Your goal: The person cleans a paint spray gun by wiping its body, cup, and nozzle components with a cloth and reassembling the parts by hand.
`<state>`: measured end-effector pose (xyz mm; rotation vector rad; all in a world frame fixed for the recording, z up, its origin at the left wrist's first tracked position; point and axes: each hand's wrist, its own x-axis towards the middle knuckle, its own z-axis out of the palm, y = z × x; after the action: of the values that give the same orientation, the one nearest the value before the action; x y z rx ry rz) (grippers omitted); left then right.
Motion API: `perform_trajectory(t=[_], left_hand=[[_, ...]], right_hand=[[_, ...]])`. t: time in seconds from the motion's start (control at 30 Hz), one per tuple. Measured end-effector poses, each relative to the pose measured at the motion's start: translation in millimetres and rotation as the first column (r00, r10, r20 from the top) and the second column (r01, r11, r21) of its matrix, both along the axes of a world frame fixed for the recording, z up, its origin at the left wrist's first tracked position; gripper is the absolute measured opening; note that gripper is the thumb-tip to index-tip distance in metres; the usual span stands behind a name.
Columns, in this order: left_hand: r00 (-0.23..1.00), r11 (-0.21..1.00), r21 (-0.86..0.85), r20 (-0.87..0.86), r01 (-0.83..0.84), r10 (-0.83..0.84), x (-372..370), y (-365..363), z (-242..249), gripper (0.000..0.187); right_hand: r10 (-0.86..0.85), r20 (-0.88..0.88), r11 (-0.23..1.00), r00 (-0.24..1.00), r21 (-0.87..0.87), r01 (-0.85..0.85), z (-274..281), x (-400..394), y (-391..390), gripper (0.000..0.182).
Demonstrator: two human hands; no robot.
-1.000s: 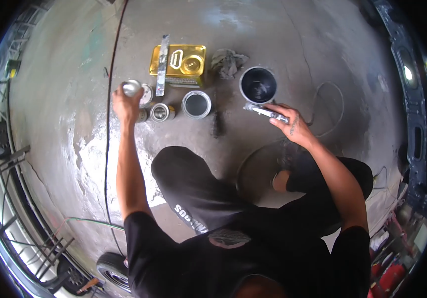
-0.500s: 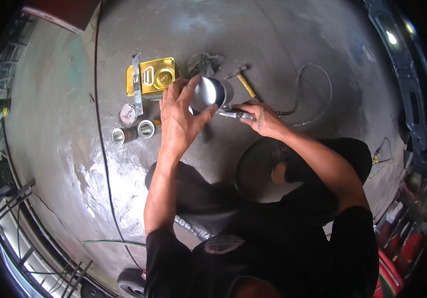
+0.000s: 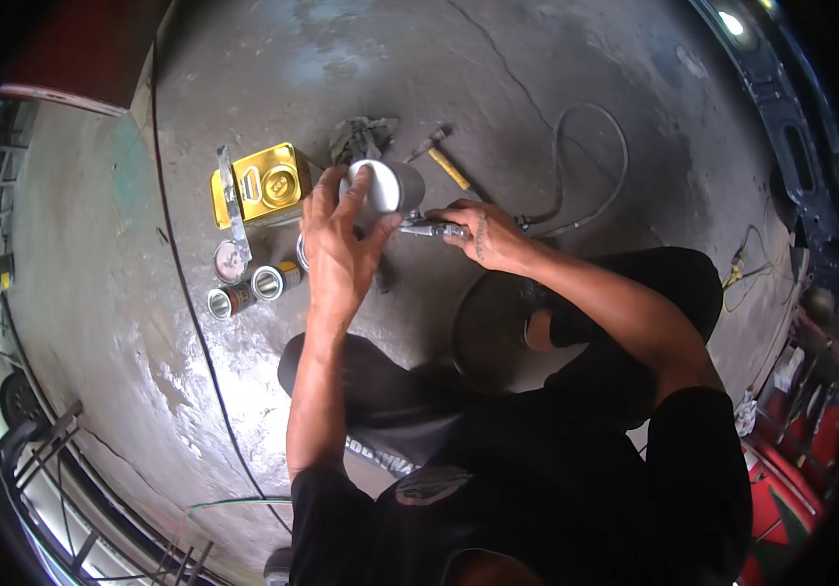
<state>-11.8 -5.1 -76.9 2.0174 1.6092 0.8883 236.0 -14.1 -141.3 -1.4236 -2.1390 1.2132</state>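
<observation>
My left hand has its fingers and thumb spread around the pale round lid and grips it at the edges. That lid sits on the mouth of a grey paint cup, which is tilted toward me. Below the cup is the metal spray gun, with my right hand closed around it. From the gun an air hose loops away over the floor. How firmly the lid sits on the cup is hard to see.
A gold tin with a stained metal strip across it stands left of my hands. Near it are opened cans and a round, stained can lid. A hammer and a crumpled rag lie beyond the cup.
The lid was tilted with the cup's dark opening showing; now it covers the mouth. The view has shifted, so floor items appear further left.
</observation>
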Motion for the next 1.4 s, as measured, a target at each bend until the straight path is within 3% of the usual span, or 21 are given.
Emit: perform_trajectory(t=[0.13, 0.17, 0.27, 0.33, 0.43, 0.5, 0.6, 0.63, 0.73, 0.77, 0.83, 0.9, 1.0, 1.03, 1.13, 1.27, 1.3, 1.4], left_hand=[[0.993, 0.997, -0.065, 0.109, 0.047, -0.040, 4.3, -4.2, -19.1, 0.068], [0.988, 0.996, -0.023, 0.126, 0.089, -0.086, 3.5, -4.3, -17.8, 0.059], [0.850, 0.998, 0.018, 0.525, -0.059, 0.040, 3.7, 26.1, -55.3, 0.052], [0.801, 0.969, -0.150, 0.545, -0.195, 0.246, 4.3, 57.9, -92.2, 0.048], [0.988, 0.962, -0.241, 0.046, -0.131, 0.146, 10.8, 104.3, -175.8, 0.062], [0.929, 0.939, -0.288, -0.361, -0.188, 0.075, 26.3, 127.2, -217.4, 0.074], [0.809, 0.914, -0.311, -0.587, -0.260, 0.031, 26.4, 158.4, -249.2, 0.085], [0.827, 0.919, -0.306, -0.562, -0.247, 0.035, 24.2, 160.9, -244.4, 0.062], [0.880, 0.952, -0.289, -0.472, -0.098, -0.053, -7.7, 201.7, -322.6, 0.038], [0.949, 0.957, -0.267, -0.313, -0.111, 0.022, -3.6, 206.2, -307.9, 0.033], [0.987, 0.955, -0.258, 0.021, -0.148, 0.158, -4.2, 190.4, -249.1, 0.024], [0.869, 0.942, -0.318, 0.432, -0.103, 0.241, -6.6, 179.0, -193.5, 0.026], [0.480, 0.940, -0.328, 0.842, 0.095, 0.245, -11.5, 151.0, -120.2, 0.028], [0.480, 0.942, -0.310, 0.851, 0.127, 0.215, -12.3, 136.0, -88.4, 0.032], [0.179, 0.913, -0.331, 0.939, 0.241, 0.293, -7.1, 107.3, -38.4, 0.034], [-0.165, 0.876, -0.257, 0.923, 0.409, 0.348, -23.3, 95.5, -58.4, 0.038], [-0.253, 0.849, -0.202, 0.898, 0.489, 0.359, -36.4, 96.9, -82.9, 0.042], [-0.473, 0.884, -0.038, 0.834, 0.465, 0.284, -41.4, 92.8, -89.0, 0.042]], right_hand=[[0.013, 0.022, 0.999, 1.000, -0.032, -0.012, -4.6, 10.6, -8.9, 0.039], [-0.007, -0.001, 0.998, 1.000, -0.064, 0.007, -4.5, 16.6, -9.8, 0.039], [-0.062, -0.022, 0.988, 0.998, -0.143, 0.059, 18.8, 37.4, -2.9, 0.036], [-0.196, -0.013, 0.943, 0.981, -0.276, 0.185, 38.6, 56.4, 5.8, 0.038], [-0.267, -0.029, 0.940, 0.963, -0.227, 0.254, 64.9, 88.6, 17.8, 0.042], [-0.358, -0.004, 0.914, 0.934, -0.206, 0.350, 97.3, 100.7, 19.5, 0.043], [-0.364, -0.016, 0.916, 0.931, -0.189, 0.355, 118.9, 112.2, 25.4, 0.043], [-0.396, -0.074, 0.905, 0.915, -0.198, 0.376, 114.3, 110.0, 25.6, 0.042], [-0.424, 0.038, 0.878, 0.905, -0.228, 0.421, 88.4, 111.8, 28.3, 0.044], [-0.430, 0.017, 0.888, 0.903, -0.172, 0.426, 61.5, 121.4, 21.9, 0.046], [-0.335, 0.037, 0.908, 0.942, -0.253, 0.333, 63.3, 114.0, 25.2, 0.047], [-0.286, 0.075, 0.897, 0.955, -0.330, 0.295, 52.6, 107.4, 26.4, 0.047], [-0.209, 0.086, 0.934, 0.974, -0.276, 0.225, 19.0, 99.8, 22.7, 0.047], [-0.177, 0.122, 0.941, 0.976, -0.269, 0.205, 26.1, 90.5, 23.2, 0.044], [-0.113, 0.144, 0.942, 0.983, -0.300, 0.153, 33.3, 71.2, 27.4, 0.041], [-0.095, 0.121, 0.972, 0.988, -0.203, 0.118, 20.4, 58.5, 20.1, 0.041], [-0.087, 0.125, 0.974, 0.988, -0.196, 0.111, 21.7, 55.3, 19.1, 0.041], [-0.087, 0.125, 0.971, 0.988, -0.213, 0.112, 25.2, 46.3, 16.0, 0.040]])
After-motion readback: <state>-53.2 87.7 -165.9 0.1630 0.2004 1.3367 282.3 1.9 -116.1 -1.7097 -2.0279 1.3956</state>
